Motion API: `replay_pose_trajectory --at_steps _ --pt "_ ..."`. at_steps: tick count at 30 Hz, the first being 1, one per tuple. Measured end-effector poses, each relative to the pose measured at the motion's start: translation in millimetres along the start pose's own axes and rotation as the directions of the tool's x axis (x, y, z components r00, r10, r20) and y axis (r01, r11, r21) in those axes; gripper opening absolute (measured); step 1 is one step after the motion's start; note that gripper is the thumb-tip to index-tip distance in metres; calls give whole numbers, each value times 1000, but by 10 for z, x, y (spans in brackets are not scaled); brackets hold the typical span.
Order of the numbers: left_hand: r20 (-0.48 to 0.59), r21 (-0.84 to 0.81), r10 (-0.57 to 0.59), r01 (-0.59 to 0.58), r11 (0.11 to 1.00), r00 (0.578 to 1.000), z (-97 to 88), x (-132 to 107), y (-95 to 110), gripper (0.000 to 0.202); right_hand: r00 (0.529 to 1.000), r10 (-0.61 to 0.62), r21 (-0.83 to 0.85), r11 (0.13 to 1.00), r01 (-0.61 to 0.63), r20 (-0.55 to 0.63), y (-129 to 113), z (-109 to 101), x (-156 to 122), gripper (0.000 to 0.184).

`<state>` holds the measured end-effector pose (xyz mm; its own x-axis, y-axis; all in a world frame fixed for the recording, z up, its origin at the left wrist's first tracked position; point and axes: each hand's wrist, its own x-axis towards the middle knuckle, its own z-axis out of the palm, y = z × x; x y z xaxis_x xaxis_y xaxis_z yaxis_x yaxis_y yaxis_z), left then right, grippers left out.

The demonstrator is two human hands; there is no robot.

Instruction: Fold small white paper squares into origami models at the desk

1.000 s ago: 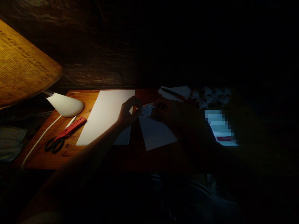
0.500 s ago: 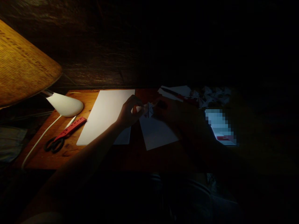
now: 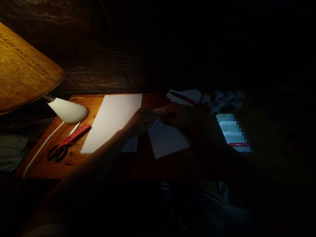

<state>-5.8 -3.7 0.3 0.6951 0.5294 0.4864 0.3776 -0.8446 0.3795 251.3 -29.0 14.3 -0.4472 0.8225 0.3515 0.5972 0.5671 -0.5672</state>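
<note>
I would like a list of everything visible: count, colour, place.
Lamp: 1, tan and white, left.
Cord: 1, white, below lamp.
Scissors: 1, red and black, left.
Narrow object: 1, white, beside scissors.
Large paper: count unclear, white, centre-left.
Small sheet: 1, white, under hands.
Folded paper: 1, white, between hands.
Back paper: count unclear, white, rear.
Long tool: 1, dark and red, rear.
Folded pieces: several, white, rear right.
Phone: 1, pale screen, right.
Table: 1, brown, underneath.
Wall: 1, brown, behind.
Cloth: 1, greyish, far left.
Clothed lap: 1, dark, bottom.
Left hand: 1, shadowed, at folded paper.
Right hand: 1, shadowed, opposite left hand.
</note>
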Motion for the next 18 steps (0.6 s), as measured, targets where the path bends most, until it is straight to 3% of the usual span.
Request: replay_pose_trajectory --at_steps 7,13,18 --pt "81 46 19 -23 999 997 0 -12 41 28 995 39 44 998 -43 91 -61 -164 -31 19" --pt "146 67 14 -24 997 989 11 -31 25 44 993 12 120 992 -27 121 59 -141 0 21" --pt "173 94 -3 -13 995 985 26 -44 12 44 991 -23 176 984 0 130 134 -112 8 20"
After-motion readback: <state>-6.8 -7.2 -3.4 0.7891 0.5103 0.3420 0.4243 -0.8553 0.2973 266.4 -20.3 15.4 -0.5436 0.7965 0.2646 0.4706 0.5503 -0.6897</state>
